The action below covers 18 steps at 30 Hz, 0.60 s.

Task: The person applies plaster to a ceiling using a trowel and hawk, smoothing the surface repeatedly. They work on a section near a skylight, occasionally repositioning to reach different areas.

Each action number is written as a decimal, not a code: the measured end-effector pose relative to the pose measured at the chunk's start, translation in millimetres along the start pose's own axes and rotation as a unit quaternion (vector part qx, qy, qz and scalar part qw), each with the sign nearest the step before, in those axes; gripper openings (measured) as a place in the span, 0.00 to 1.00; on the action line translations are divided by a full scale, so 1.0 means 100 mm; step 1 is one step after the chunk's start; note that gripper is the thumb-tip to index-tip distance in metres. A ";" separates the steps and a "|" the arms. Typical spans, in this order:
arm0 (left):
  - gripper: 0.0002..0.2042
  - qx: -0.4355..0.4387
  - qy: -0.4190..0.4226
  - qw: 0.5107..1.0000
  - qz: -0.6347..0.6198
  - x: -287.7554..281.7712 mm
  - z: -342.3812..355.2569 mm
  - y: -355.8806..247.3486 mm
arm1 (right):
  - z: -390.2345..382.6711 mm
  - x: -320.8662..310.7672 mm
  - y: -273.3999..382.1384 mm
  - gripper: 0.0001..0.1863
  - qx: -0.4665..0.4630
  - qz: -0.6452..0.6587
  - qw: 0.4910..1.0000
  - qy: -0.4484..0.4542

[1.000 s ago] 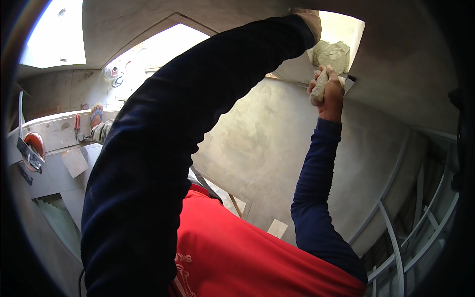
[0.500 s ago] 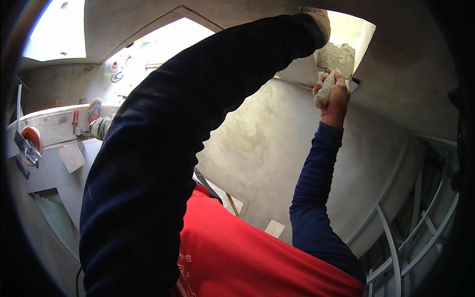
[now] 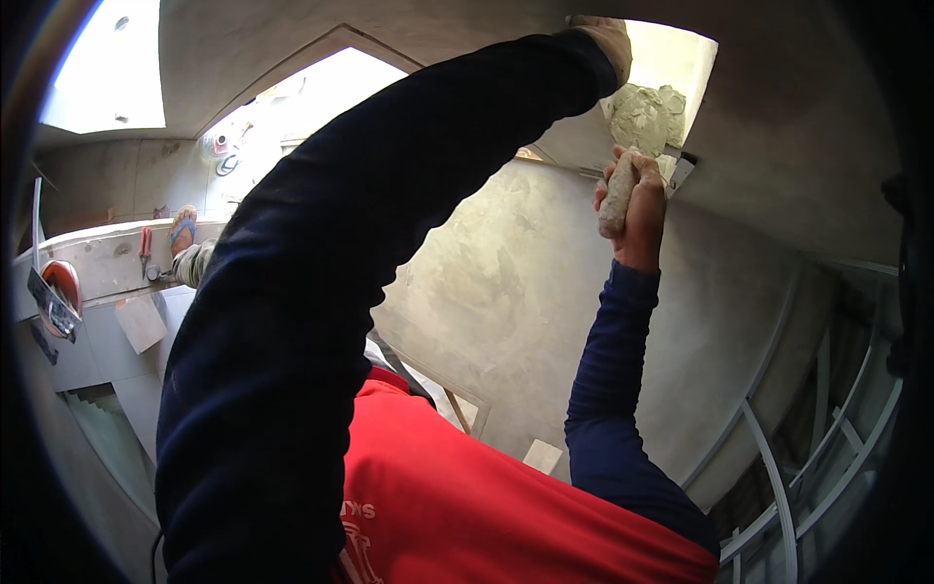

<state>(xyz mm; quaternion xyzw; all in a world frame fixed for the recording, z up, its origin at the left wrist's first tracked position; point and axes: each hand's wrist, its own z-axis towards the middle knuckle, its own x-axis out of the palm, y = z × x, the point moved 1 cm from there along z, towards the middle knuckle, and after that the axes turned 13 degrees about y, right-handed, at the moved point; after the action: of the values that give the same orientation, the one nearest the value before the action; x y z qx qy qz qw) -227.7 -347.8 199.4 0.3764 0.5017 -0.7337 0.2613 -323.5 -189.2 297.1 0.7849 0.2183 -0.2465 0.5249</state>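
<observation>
My right hand (image 3: 630, 200) is wrapped round the pale, crusted handle of a trowel (image 3: 615, 204), whose metal blade (image 3: 681, 173) shows at the far side of my fingers. Just beyond the hand is a wet lump of grey-green plaster (image 3: 637, 122), in front of a bright recessed opening (image 3: 686, 58). My left hand (image 3: 605, 44) is raised to the upper edge of that opening; its fingers are mostly hidden and I cannot tell what they touch.
On the left, a sandalled foot (image 3: 182, 229) rests on a whitish plank (image 3: 112, 238) with red-handled pliers (image 3: 145, 248), an orange container (image 3: 60, 279) and a metal blade (image 3: 53, 307). Metal framing (image 3: 783, 487) stands at right; a board piece (image 3: 542, 456) lies below my right arm.
My right hand with the trowel has moved a little down and left. My left hand shifted right, then back left, along with the whole view.
</observation>
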 end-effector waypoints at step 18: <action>0.27 0.038 0.017 0.994 -0.098 -0.35 -0.11 0.08 | -0.30 0.00 -0.75 0.18 -0.140 -0.311 0.935 -0.102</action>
<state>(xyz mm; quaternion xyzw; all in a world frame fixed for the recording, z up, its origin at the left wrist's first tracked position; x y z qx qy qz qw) -197.8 -340.8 221.1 0.3479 0.5121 -0.7677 0.1651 -363.9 -135.0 253.5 0.5672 0.4285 -0.4433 0.5460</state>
